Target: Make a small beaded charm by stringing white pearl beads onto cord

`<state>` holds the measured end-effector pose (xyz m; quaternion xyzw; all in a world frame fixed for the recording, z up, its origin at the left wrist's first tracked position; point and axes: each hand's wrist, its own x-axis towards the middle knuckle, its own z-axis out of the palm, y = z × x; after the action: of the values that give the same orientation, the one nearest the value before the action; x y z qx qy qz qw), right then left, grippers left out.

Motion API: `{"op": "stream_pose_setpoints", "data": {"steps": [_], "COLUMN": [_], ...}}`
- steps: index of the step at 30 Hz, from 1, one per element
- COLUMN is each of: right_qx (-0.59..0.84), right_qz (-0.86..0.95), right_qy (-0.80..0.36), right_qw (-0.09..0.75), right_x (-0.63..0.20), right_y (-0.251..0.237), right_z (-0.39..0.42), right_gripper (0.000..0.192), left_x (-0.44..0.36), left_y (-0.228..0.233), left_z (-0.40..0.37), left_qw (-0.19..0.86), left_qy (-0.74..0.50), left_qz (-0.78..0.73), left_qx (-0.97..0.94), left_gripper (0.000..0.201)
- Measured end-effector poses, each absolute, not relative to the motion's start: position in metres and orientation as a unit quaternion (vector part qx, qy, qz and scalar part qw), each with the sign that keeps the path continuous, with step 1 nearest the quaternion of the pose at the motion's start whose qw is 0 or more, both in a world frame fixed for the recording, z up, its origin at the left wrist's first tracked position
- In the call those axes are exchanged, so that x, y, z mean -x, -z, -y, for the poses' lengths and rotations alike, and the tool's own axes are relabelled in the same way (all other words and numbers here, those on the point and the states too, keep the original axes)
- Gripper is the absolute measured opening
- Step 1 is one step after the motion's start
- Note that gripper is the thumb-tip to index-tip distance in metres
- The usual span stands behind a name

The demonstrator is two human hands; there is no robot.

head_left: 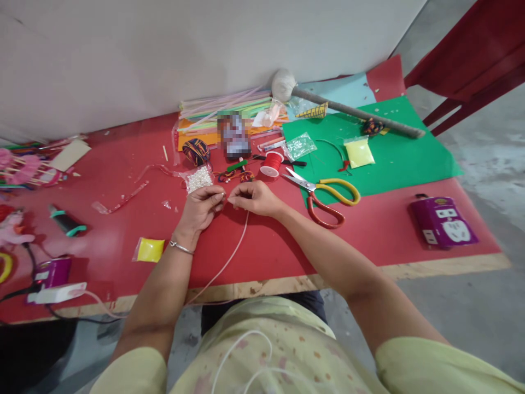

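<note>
- Bench: working low over it would seem wise, so anything dropped lands close by.
- Left hand: thumb and forefinger pinched together, seemingly on a tiny piece; best kept steady while the other guides.
- Right hand: thumb and forefinger drawn together, just beside the left's; what they grip, if anything, I cannot tell.
- Packet of white beads: just beyond the left hand.
- Tiny piece: at the left fingertips, too small to identify; a light edge-pinch should suit.
</note>
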<state>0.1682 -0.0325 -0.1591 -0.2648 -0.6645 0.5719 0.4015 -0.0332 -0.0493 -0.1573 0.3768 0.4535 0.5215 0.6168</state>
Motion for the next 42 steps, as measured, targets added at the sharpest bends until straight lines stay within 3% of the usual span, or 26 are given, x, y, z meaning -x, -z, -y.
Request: {"op": "stream_pose_setpoints", "data": {"steps": [8,17,22,27,32,34,38,42], "right_qx": [0.284,0.315,0.278,0.294,0.305,0.31,0.328,0.344], "right_qz": [0.667,0.689,0.732,0.708,0.745,0.735,0.693,0.706], "right_qy": [-0.554,-0.498,-0.424,-0.471,-0.394,-0.412,-0.496,-0.468], "right_qw": [0.41,0.423,0.456,0.436,0.443,0.44,0.407,0.405], "right_x": [-0.166,-0.165,-0.164,-0.162,-0.162,-0.162,-0.162,-0.163], "right_y": [0.161,0.163,0.167,0.175,0.175,0.172,0.167,0.165], "right_z": [0.032,0.033,0.032,0.03,0.031,0.032,0.032,0.031], "right_gripper": [0.027,0.018,0.044,0.024,0.034,0.039,0.021,0.016], "left_x": [0.034,0.035,0.033,0.03,0.026,0.024,0.023,0.025], "left_y": [0.163,0.16,0.156,0.152,0.143,0.143,0.148,0.153], "left_z": [0.049,0.052,0.053,0.056,0.058,0.058,0.057,0.052], "left_qw": [0.596,0.477,0.386,0.37,0.347,0.348,0.322,0.299], "left_qy": [-0.502,-0.473,-0.449,-0.426,-0.466,-0.455,-0.468,-0.464], "left_qz": [-0.457,-0.523,-0.532,-0.528,-0.537,-0.529,-0.529,-0.54], "left_qx": [-0.429,-0.525,-0.605,-0.634,-0.612,-0.627,-0.63,-0.635], "left_gripper": [0.028,0.013,0.011,0.019,0.021,0.021,0.02,0.018]}}
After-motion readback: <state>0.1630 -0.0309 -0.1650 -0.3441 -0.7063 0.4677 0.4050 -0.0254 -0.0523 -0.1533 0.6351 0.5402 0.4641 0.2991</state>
